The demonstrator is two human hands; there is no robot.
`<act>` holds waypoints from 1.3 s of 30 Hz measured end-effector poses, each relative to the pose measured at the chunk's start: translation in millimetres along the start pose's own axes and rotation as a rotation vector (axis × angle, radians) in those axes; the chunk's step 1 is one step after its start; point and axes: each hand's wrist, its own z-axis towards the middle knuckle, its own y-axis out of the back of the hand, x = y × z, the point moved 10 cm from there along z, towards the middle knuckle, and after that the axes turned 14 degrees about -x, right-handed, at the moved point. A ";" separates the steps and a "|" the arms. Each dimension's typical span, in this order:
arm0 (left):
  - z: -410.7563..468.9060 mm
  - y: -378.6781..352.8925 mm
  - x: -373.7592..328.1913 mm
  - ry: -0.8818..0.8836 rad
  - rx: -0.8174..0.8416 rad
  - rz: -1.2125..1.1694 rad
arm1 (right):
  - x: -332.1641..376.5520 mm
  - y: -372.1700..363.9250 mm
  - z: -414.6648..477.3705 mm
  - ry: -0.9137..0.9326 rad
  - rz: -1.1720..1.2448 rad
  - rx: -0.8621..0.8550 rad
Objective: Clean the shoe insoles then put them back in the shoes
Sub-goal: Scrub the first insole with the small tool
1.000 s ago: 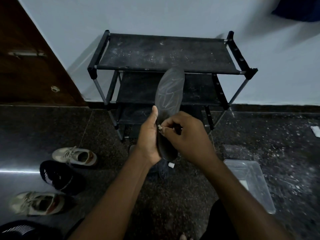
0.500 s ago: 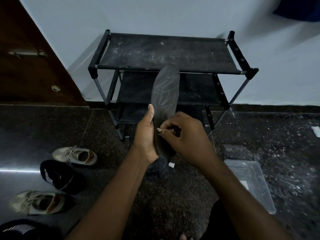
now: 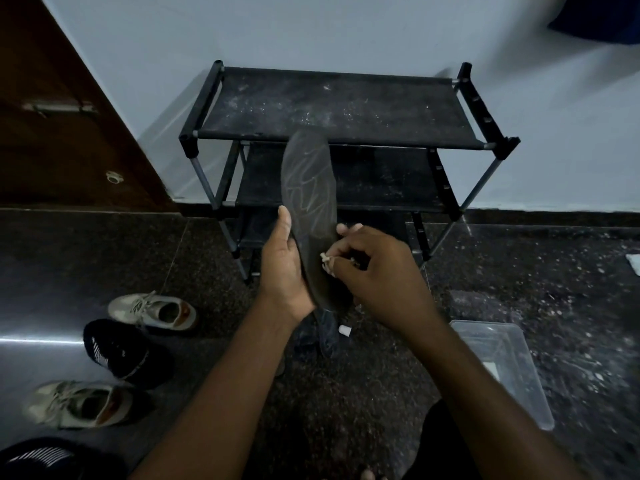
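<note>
1. Rack (image 3: 332,105), floor (image 3: 519,271), clear tray (image 3: 512,375): no change in the last second. Tray sits on the floor at the right, well apart from the hands.
2. Shoes: two beige (image 3: 152,311) (image 3: 76,403) and one black (image 3: 114,351) on the floor at the left, untouched and in the same spots. None shows an insole going in yet.
3. Insole (image 3: 308,181): held up in front of the rack, heel end down. Its toe end has swung left since a second ago, so the patterned face is more exposed.
4. Left hand (image 3: 282,271): grips the insole's heel half, thumb straight up along its left edge. The other fingers are behind the insole, so I cannot tell how they lie.
5. Right hand (image 3: 377,275): has slid a little right and down towards the insole's right edge. Its fingers pinch a small pale wad (image 3: 325,261), and one finger now sticks out above it.
6. Wad: pressed on the insole's lower middle, just beside the left palm.
7. Read: wiping is mid-stroke and only the heel half is getting contact. The toe end looks undone. Refit is not started; the task is early.
</note>
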 end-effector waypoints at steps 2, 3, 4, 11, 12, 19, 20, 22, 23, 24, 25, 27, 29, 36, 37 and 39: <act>2.6 4.2 1.3 0.025 -0.016 -0.050 | -1.0 -0.8 -1.3 -0.023 0.018 -0.016; 4.1 6.1 1.5 0.036 -0.024 -0.073 | -0.9 0.1 -1.5 -0.031 0.007 -0.034; 6.4 7.9 1.3 0.037 -0.028 -0.090 | -1.0 1.8 -1.4 -0.039 -0.011 -0.053; 13.8 13.6 0.1 0.015 -0.029 -0.100 | -14.3 -3.4 -0.1 -0.162 0.078 0.021; 13.0 12.6 -1.3 0.000 -0.024 -0.093 | -15.2 -3.3 0.5 -0.163 0.077 0.019; 9.6 15.9 -16.5 -0.120 -0.063 -0.048 | -12.3 -11.0 -3.4 -0.168 0.068 0.159; 9.4 16.4 -17.9 -0.128 -0.067 -0.045 | -10.9 -11.7 -3.7 -0.160 0.071 0.171; 7.9 15.4 -19.1 -0.136 -0.062 -0.044 | -9.7 -12.0 -3.8 -0.149 0.070 0.183; 7.2 15.1 -19.3 -0.136 -0.061 -0.047 | -9.4 -12.2 -3.8 -0.144 0.069 0.189; 6.8 15.2 -19.2 -0.131 -0.064 -0.050 | -9.0 -12.4 -3.9 -0.139 0.068 0.199; 6.3 15.9 -19.7 -0.127 -0.070 -0.058 | -8.4 -12.8 -4.3 -0.134 0.067 0.211; 6.8 17.8 -20.9 -0.122 -0.083 -0.067 | -7.4 -13.7 -4.9 -0.124 0.059 0.230; 6.1 18.3 -21.0 -0.112 -0.094 -0.057 | -7.6 -14.2 -4.9 -0.113 0.043 0.233; -4.4 8.7 -17.7 -0.114 -0.083 0.051 | -0.4 3.6 1.7 0.009 -0.016 -0.008; -5.4 7.6 -16.3 -0.112 -0.088 0.064 | 0.4 2.6 1.2 0.024 -0.022 -0.020; -5.8 6.4 -13.2 -0.099 -0.088 0.083 | 3.6 -1.8 -0.6 0.073 -0.068 -0.020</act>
